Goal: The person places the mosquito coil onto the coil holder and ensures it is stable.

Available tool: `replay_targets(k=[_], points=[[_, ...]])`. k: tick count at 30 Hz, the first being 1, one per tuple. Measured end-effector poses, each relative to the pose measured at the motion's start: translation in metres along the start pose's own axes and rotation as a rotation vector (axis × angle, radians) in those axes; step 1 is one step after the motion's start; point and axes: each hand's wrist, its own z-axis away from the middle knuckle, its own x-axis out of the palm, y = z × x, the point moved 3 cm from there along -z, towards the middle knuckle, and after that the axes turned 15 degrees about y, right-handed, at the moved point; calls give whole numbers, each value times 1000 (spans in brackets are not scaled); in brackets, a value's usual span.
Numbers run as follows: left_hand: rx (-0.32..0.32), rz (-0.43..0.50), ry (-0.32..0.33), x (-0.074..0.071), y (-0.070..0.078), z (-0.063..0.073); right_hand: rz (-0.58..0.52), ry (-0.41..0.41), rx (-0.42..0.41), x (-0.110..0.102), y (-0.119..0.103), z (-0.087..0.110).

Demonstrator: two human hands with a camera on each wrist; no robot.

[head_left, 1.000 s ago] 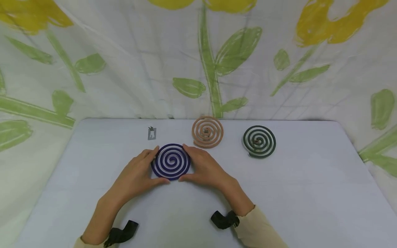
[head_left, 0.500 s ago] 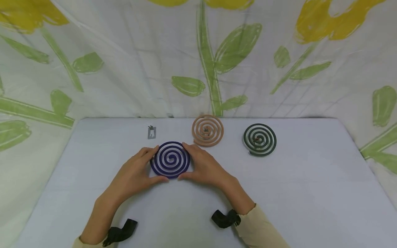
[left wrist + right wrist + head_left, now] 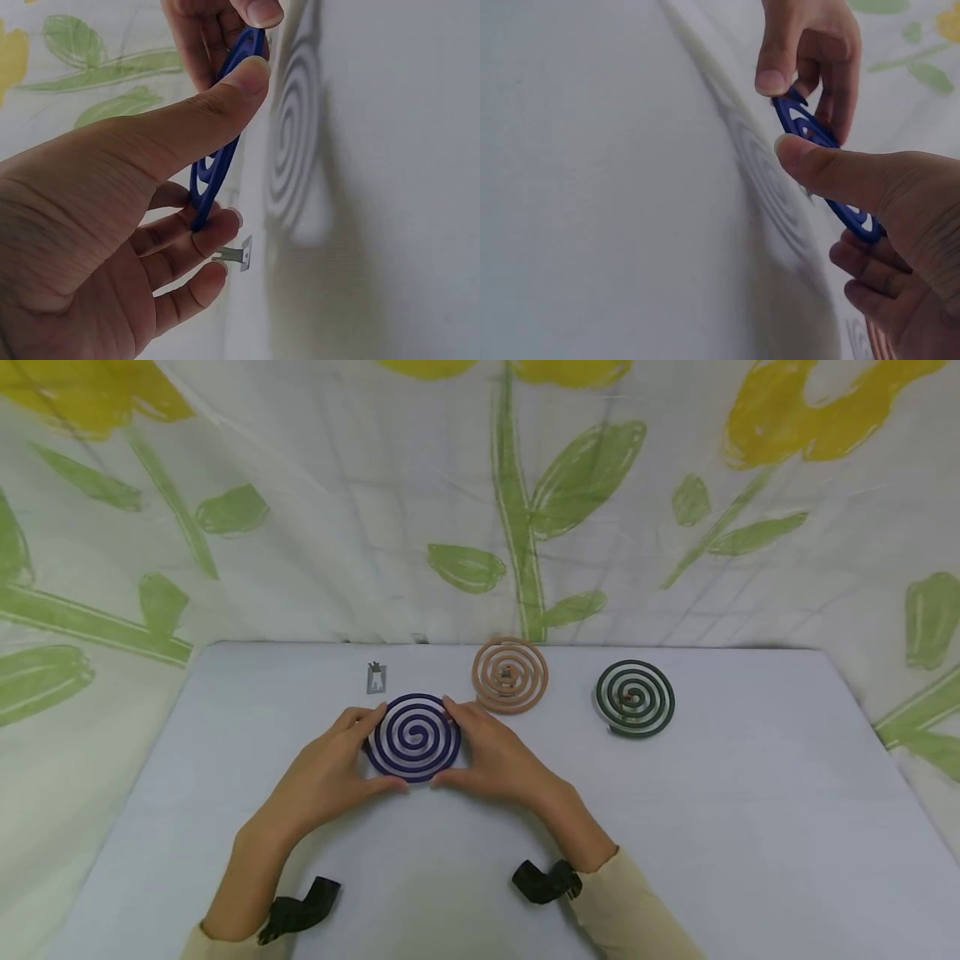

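A dark blue mosquito coil (image 3: pixel 415 737) is held by its rim between both hands, raised over the white table, and its spiral shadow shows in both wrist views. My left hand (image 3: pixel 330 777) grips the left edge, thumb at the near side and fingers at the far side. On the opposite edge my right hand (image 3: pixel 498 756) pinches the rim the same way. In the left wrist view the blue coil (image 3: pixel 217 169) appears nearly edge-on between thumb and fingers. Seen from the right wrist, the coil (image 3: pixel 855 217) passes behind the right thumb.
An orange coil (image 3: pixel 487 693) lies at the table's far edge, with a green coil (image 3: pixel 651 727) to its right. A small metal coil stand (image 3: pixel 377 680) rests beyond the left hand. Behind the white table (image 3: pixel 712 827) hangs a flower-painted cloth (image 3: pixel 337 527).
Both hands still hold the blue coil by its edges. They have shifted slightly away from the body with it, while the head view has swung a little.
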Motion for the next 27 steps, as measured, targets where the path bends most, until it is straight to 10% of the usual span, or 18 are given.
replay_targets(k=[27], points=[[-95,7,-38,-38,-16,-31,-96,-13,-3,14,-14,-53]])
